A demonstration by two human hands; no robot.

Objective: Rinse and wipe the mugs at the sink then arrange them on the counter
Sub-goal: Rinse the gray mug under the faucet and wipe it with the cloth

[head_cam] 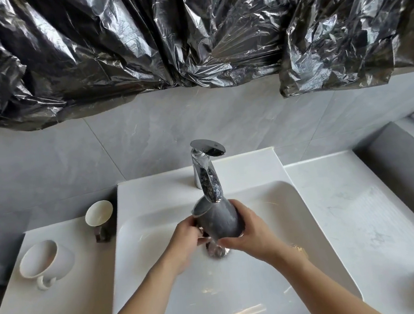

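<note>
Grey mug [219, 220] is tilting under the tap [206, 172], both hands gripping it: left hand [184, 238], right hand [247, 232]. Wet glaze could be slipping into the sink [310, 222].

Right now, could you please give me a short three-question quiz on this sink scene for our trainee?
1. True or false: both hands hold the grey mug under the faucet.
2. How many mugs stand on the counter left of the sink?
A. one B. two C. three
3. Fill in: the left hand is at the mug's ____ side, the right hand round its body.

Key: 1 true. 2 B: the white mug and the cream-lined mug. 3 handle.
</note>
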